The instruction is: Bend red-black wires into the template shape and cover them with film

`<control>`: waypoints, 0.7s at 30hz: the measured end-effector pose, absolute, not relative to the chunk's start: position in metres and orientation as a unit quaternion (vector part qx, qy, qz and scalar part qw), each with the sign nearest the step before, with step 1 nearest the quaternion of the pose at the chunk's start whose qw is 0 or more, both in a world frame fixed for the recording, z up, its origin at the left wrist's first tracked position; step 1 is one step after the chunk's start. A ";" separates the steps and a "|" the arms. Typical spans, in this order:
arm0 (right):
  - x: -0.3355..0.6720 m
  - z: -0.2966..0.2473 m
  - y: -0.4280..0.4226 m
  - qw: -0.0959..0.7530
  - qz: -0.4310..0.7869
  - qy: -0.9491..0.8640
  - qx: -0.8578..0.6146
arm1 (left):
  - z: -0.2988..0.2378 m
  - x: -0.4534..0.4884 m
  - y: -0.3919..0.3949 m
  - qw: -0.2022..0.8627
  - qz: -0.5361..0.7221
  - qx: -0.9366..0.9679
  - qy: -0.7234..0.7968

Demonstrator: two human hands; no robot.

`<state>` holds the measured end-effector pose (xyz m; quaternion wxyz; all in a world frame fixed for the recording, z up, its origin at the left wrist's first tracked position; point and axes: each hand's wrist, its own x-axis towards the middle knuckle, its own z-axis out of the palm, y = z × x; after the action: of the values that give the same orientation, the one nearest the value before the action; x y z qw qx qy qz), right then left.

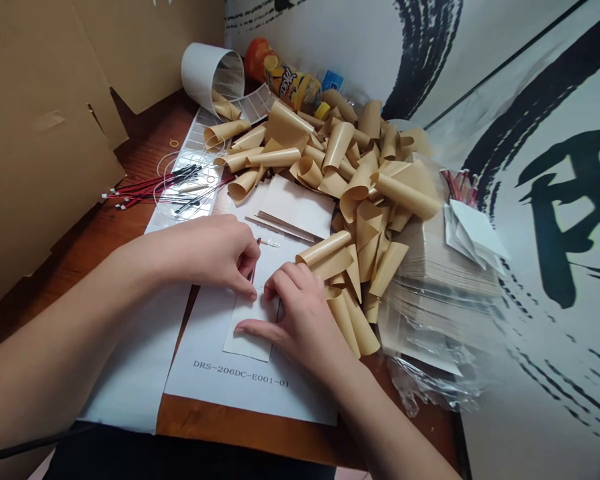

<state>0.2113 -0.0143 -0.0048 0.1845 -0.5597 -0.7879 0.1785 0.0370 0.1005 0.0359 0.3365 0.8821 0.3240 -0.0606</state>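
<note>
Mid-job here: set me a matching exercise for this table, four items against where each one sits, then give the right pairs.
Items:
1. Red-and-black wire leads
2. Curled tan paper sheets
3. White paper roll
4. Sheet printed DRS-206DC-E001-01

Places:
A. Beneath the left hand and right hand
B. On its side at the far end
C. Fanned out left of the paper heap
D. Heaped across the table's middle and right

Pairs: 1-C, 2-D, 3-B, 4-A

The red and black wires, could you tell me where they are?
In the head view, the red and black wires lie at left on the wooden table, across a label sheet, beside the curled kraft paper.
</note>
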 end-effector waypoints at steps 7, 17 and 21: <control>0.215 -0.005 -0.012 0.203 0.193 -0.773 -0.569 | 0.038 0.043 0.093 0.296 -0.135 0.876 0.356; 0.215 -0.005 -0.012 0.197 0.196 -0.776 -0.566 | 0.026 0.035 0.100 0.258 -0.059 0.880 0.394; 0.215 -0.005 -0.011 0.203 0.192 -0.775 -0.566 | 0.024 0.033 0.097 0.215 0.002 0.896 0.389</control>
<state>0.2150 -0.0111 -0.0049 0.2033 -0.5662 -0.7754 0.1920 0.0331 0.0975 0.0238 0.2150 0.8957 0.3891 0.0018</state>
